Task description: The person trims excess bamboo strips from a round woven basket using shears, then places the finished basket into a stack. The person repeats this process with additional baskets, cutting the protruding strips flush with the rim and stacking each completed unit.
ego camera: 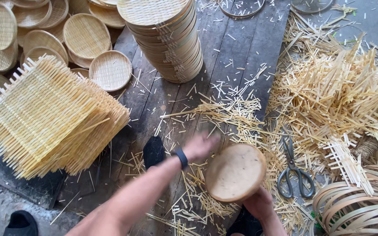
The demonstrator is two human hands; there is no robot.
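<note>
My right hand (257, 204) grips the lower edge of a round wooden disc (235, 172), tilted up over the dark plank floor. My left hand (200, 145), with a dark band on its wrist, stretches out flat and blurred just left of the disc, over scattered bamboo slivers, and holds nothing. A pair of grey scissors (295, 170) lies on the floor right of the disc. A tall stack of round woven bamboo trays (167, 39) stands ahead of my hands.
A pile of square woven bamboo mats (49, 118) lies at the left. Loose round trays (86, 35) fill the top left. A heap of bamboo offcuts (333, 96) spreads at the right, with bent bamboo hoops (359, 205) at the bottom right. A black shoe (153, 151) sits below my left arm.
</note>
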